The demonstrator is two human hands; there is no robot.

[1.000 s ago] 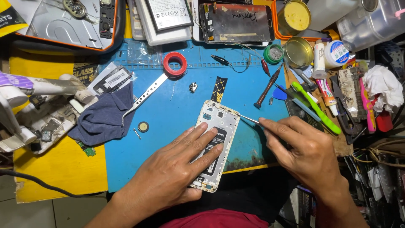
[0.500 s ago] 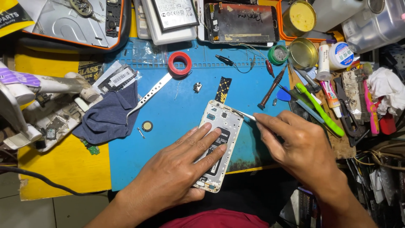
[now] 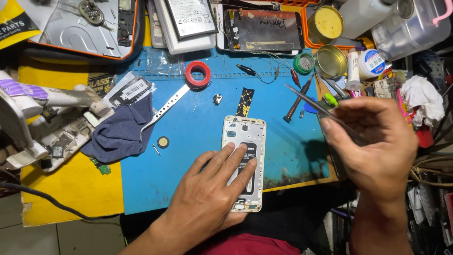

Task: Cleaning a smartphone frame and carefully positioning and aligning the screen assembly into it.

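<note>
Right now your left hand point(image 3: 214, 196) lies flat, fingers spread, pressing the opened white phone point(image 3: 244, 160) onto the blue mat point(image 3: 188, 156) at lower centre. Your right hand point(image 3: 373, 144), raised at the right of the frame, pinches thin metal tweezers point(image 3: 309, 100), their tip pointing up-left, well clear of the phone.

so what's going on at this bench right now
A person is working on an opened phone lying back-up on a blue mat. Their left hand presses flat on its lower half, fingers spread. Their right hand is raised off to the right, pinching a pair of tweezers whose tip points up-left, clear of the phone. A dark cloth, a red tape roll and a screwdriver lie around on the mat.
</note>
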